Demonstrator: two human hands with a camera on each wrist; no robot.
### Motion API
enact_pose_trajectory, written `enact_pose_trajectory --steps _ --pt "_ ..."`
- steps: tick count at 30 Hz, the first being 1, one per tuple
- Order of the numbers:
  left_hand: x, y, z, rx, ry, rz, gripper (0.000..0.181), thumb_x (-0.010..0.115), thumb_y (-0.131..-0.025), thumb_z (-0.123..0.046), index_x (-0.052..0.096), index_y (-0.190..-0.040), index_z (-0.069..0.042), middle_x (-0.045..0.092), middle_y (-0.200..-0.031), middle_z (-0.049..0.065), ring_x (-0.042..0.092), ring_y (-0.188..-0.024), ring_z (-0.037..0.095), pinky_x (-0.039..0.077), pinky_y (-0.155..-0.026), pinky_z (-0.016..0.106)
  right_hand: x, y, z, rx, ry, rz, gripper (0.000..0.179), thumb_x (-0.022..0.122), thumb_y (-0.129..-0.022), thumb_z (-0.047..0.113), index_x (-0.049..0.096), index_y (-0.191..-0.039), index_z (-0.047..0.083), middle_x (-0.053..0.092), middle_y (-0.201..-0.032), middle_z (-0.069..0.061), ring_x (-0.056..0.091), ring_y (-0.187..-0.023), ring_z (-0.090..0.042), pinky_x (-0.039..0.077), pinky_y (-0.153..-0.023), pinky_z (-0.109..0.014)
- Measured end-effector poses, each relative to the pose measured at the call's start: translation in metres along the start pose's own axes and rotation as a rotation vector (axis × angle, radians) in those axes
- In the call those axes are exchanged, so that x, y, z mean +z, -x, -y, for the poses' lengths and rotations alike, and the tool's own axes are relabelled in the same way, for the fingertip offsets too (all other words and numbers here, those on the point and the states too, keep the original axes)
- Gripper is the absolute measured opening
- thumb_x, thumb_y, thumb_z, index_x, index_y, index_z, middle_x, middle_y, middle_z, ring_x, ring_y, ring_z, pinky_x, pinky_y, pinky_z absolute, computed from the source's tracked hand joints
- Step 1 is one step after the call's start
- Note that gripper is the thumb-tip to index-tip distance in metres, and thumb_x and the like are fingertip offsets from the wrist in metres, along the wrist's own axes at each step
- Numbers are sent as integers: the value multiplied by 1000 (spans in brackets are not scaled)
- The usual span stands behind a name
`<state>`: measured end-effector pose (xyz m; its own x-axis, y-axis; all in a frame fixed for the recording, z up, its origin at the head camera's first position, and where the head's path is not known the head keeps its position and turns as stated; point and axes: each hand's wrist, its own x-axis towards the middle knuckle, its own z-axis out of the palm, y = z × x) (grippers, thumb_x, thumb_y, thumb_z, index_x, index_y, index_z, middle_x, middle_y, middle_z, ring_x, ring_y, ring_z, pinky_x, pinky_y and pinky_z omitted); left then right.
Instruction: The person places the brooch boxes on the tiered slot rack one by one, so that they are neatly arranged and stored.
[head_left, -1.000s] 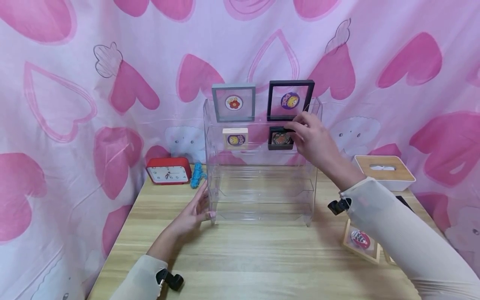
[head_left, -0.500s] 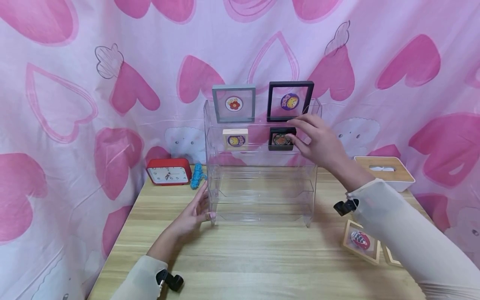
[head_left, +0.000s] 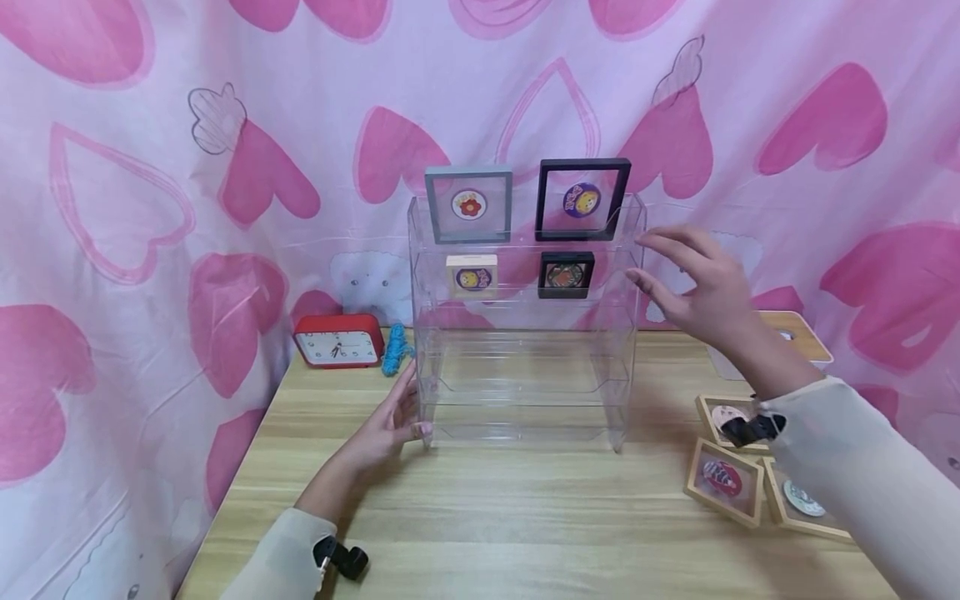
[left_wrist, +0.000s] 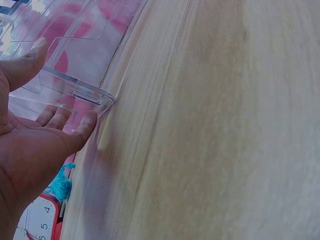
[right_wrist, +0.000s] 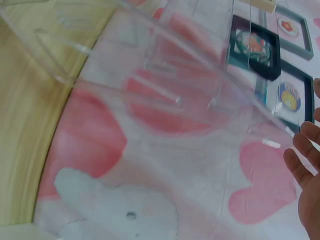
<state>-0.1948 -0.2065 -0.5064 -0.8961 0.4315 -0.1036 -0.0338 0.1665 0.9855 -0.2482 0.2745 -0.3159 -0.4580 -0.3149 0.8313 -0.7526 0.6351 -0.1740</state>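
Observation:
A clear acrylic tiered display rack [head_left: 517,387] stands on the table. My left hand [head_left: 378,433] holds its lower left side, thumb at the front edge and fingers along the outer face; in the left wrist view several fingers show through the panel. On the top tier stand a grey-blue frame [head_left: 429,204] with a flower badge and a larger black frame [head_left: 540,200] with a purple badge. Below them sit a small cream frame [head_left: 472,292] and a small black frame [head_left: 566,293]. My right hand [head_left: 705,287] hovers empty beside the rack's upper right, thumb and fingers spread apart.
Wooden frames with round badges lie at the right, among them a tilted one [head_left: 742,512] under the right forearm. A tissue box [head_left: 795,333] is partly hidden behind that arm. A red clock [head_left: 339,342] and a blue yarn bundle [head_left: 394,350] sit at the back left.
My right hand has let go of the small black frame and moved right, away from the rack. That frame now shows whole on its tier. My left hand stays put.

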Motion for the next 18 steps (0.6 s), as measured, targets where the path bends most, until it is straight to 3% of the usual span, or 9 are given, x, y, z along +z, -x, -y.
enact_pose_trajectory --steps 5,12,18 --pt "0 0 0 17 10 15 108 72 -106 -7 -1 -177 -44 13 -185 23 10 -172 51 14 -137 67 -19 20 -9 93 46 68 52 93 -84 12 79 -133 5 77 -127 -19 70 -115 -39 38 -110 -2" --pt "1 0 0 9 9 7 109 73 -105 -8 0 -177 -45 13 -185 22 13 -172 49 19 -137 66 -40 56 -21 199 132 196 58 94 -81 8 78 -136 9 78 -125 -14 67 -98 -24 43 -87 -11" --pt "1 0 0 30 1 13 110 74 -105 -8 -1 -178 -44 14 -184 23 13 -171 50 20 -136 68 -52 89 -32 300 166 310 53 94 -85 12 79 -135 12 77 -128 -12 77 -99 -39 38 -89 3"
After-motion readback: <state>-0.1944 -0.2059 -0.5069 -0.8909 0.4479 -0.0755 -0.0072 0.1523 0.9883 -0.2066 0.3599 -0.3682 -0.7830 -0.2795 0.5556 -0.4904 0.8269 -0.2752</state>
